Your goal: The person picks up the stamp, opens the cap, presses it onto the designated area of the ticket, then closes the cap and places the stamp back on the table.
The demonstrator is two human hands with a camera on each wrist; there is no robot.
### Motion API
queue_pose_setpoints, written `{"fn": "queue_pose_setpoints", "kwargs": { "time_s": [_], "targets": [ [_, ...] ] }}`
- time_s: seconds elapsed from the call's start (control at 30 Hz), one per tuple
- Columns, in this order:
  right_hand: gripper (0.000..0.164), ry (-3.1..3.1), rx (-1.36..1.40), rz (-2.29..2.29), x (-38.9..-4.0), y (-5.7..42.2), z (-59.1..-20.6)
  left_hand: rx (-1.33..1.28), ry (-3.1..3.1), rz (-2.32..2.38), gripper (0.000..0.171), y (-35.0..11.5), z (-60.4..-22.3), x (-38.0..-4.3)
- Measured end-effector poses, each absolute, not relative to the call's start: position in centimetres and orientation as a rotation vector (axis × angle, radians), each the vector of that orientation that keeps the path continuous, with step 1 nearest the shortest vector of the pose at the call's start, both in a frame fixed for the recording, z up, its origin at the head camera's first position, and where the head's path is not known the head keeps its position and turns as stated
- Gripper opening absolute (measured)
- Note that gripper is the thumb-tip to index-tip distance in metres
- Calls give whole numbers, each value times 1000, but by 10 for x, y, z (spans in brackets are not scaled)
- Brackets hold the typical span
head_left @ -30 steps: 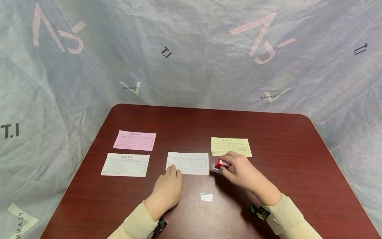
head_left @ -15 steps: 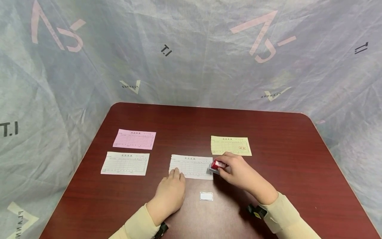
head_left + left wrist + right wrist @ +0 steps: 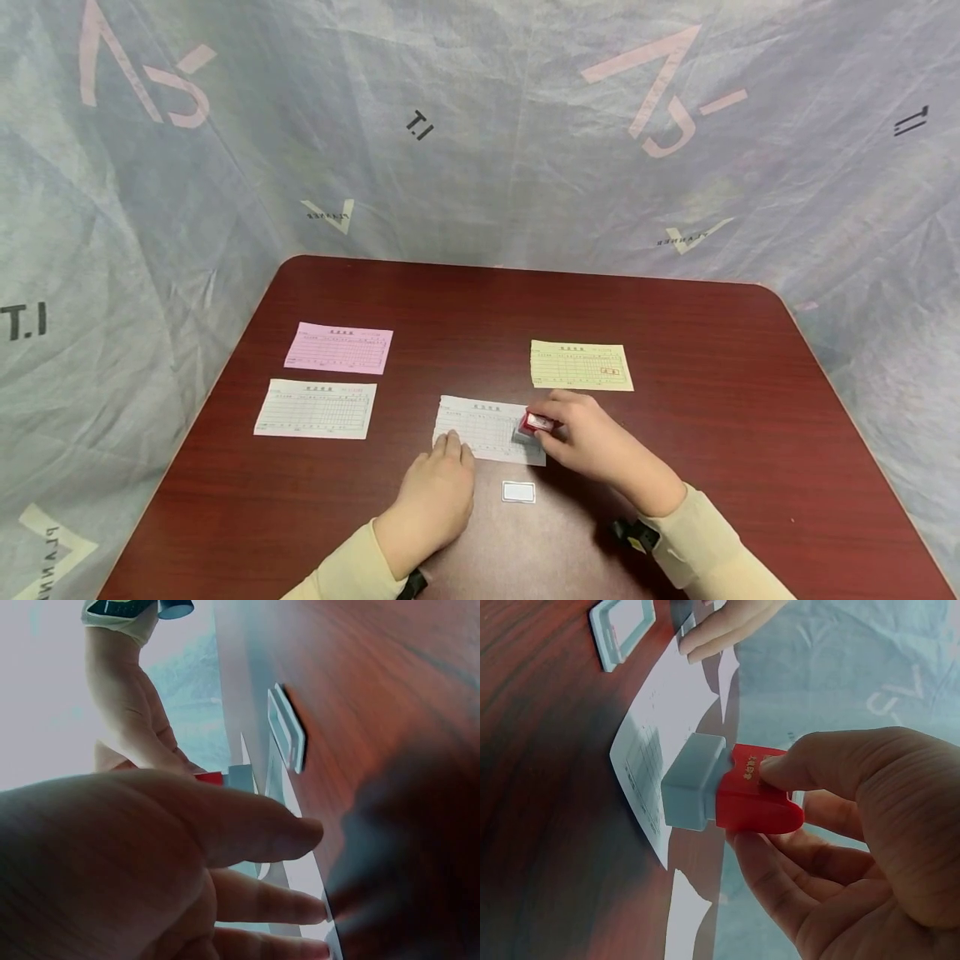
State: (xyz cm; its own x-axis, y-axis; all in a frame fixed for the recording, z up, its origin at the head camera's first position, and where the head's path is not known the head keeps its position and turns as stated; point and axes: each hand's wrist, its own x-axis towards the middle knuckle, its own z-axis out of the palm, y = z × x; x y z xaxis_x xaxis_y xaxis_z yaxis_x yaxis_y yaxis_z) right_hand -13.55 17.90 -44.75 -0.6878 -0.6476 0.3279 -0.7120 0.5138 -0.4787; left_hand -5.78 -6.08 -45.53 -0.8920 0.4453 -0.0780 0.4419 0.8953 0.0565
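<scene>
My right hand point(image 3: 592, 437) pinches a self-inking stamp point(image 3: 754, 787) by its red handle, thumb on one side and fingers on the other. The stamp's grey base point(image 3: 695, 782) is over the right part of a white printed slip point(image 3: 480, 425); whether it touches the paper I cannot tell. My left hand point(image 3: 435, 492) rests its outstretched fingertips on that slip's lower left edge. A small grey rectangular stamp cap point(image 3: 518, 492) lies on the table just in front of the slip.
A yellow slip point(image 3: 573, 367) with a red stamp mark lies behind my right hand. At the left lie a pink slip point(image 3: 339, 348) and another white slip point(image 3: 315, 408). The dark red table point(image 3: 712, 417) is enclosed by grey printed cloth point(image 3: 480, 167).
The white slip has slid right and toward me under my left hand, turning slightly. My right hand has brought the stamp left, from beside the slip to over its right part.
</scene>
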Motion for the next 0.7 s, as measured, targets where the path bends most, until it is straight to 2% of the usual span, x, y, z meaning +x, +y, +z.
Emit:
{"fn": "queue_pose_setpoints", "kwargs": {
  "time_s": [0.7],
  "targets": [
    [19,-2676,1268,851,-133,170,-456,728,2979,23,54,-55,-457,-51]
  ]
}}
